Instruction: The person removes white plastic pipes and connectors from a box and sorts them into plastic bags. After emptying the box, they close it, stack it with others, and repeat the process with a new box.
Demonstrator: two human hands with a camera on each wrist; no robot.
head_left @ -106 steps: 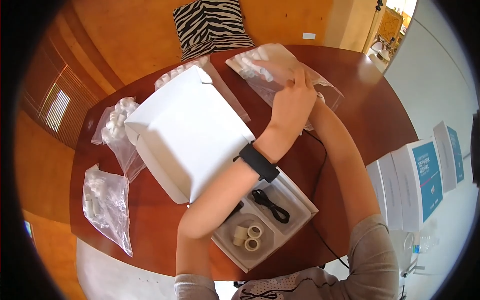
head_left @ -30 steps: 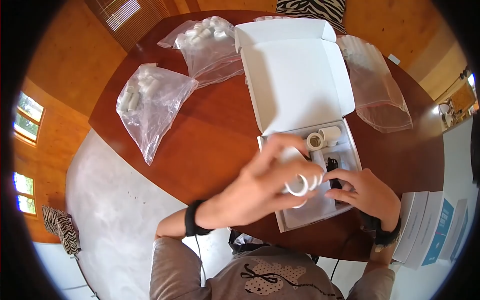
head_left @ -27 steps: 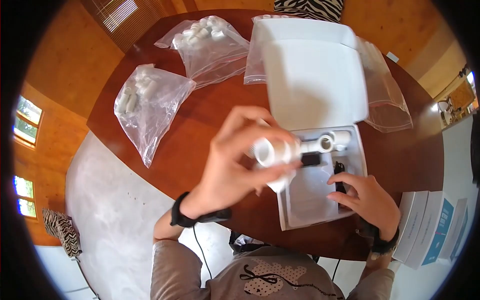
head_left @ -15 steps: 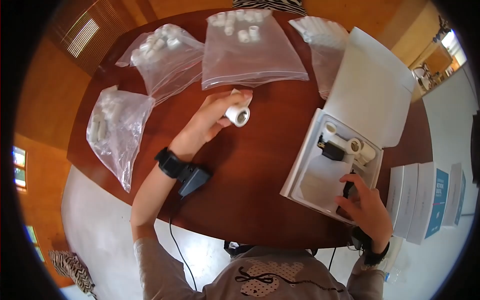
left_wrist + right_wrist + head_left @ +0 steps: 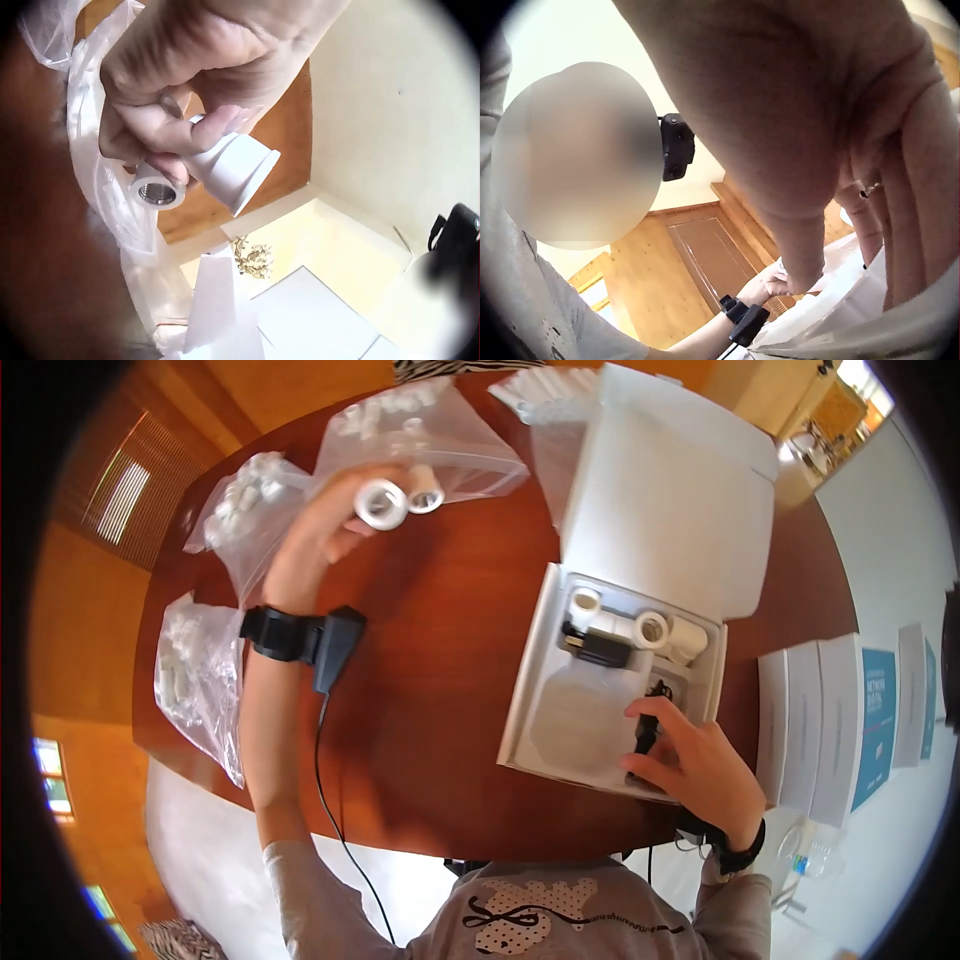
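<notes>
In the head view my left hand (image 5: 325, 520), at the far left, reaches over the table, overlapping the near part of the middle bag. Its curled fingers grip white plastic pipe fittings (image 5: 381, 505). The left wrist view shows one with a flared rim (image 5: 240, 176) and another with a metal threaded bore (image 5: 157, 191). My right hand (image 5: 705, 765) lies at the near right corner of an open white box (image 5: 530, 710), thumb and forefinger spread either side of a black cable (image 5: 647, 730). More white fittings (image 5: 652, 630) and a black adapter (image 5: 603, 648) sit in the box.
Clear plastic bags of fittings lie at the middle back (image 5: 470, 445), back left (image 5: 255, 490) and left (image 5: 195, 680). A bag of white tubes (image 5: 545, 400) is behind the raised lid (image 5: 670, 500). Several upright boxes (image 5: 840, 720) stand at the right.
My left hand has carried the fittings from over the box leftward to the middle bag. My right hand has stayed at the box's near right corner over the last second. The head view has shifted.
</notes>
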